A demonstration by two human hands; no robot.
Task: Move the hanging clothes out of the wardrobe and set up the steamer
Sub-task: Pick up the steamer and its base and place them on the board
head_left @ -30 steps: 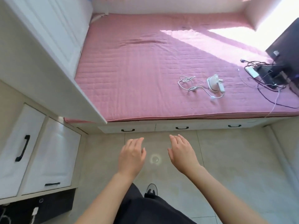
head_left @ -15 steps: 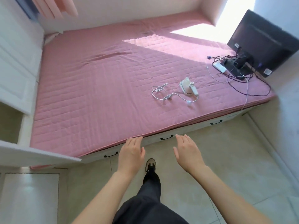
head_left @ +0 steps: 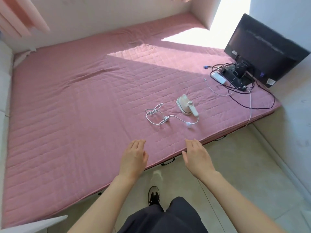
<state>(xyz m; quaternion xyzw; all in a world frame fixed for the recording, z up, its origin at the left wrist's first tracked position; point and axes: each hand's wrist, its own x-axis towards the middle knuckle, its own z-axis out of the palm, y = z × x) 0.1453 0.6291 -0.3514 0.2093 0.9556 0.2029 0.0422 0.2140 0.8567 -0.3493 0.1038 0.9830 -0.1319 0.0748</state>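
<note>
Small white-and-pale-pink handheld plastic steamer [head_left: 186,105] lies on the pink quilted bed [head_left: 75,118], right of centre, well apart from both hands. Its thin white power cord [head_left: 155,116] runs off the handle end and sits loosely coiled just left of it.

Left hand [head_left: 133,157] and right hand [head_left: 196,157] hover over the bed's near edge, palms down. Fingers [head_left: 138,143] are straight, close together, holding nothing.

Handling, prob.: steamer looks light, rigid, smooth-shelled, so a firm wrap beats a pinch. Best hold is the white handle w/ the button, which points toward the near right. Can't tell if there's water inside, so keep it upright. Cord is limp and will trail and snag, so gather the coil w/ the other hand.

Black flat monitor [head_left: 262,47] and tangled black cables [head_left: 235,84] sit at the far right corner; keep the cord clear of those.
</note>
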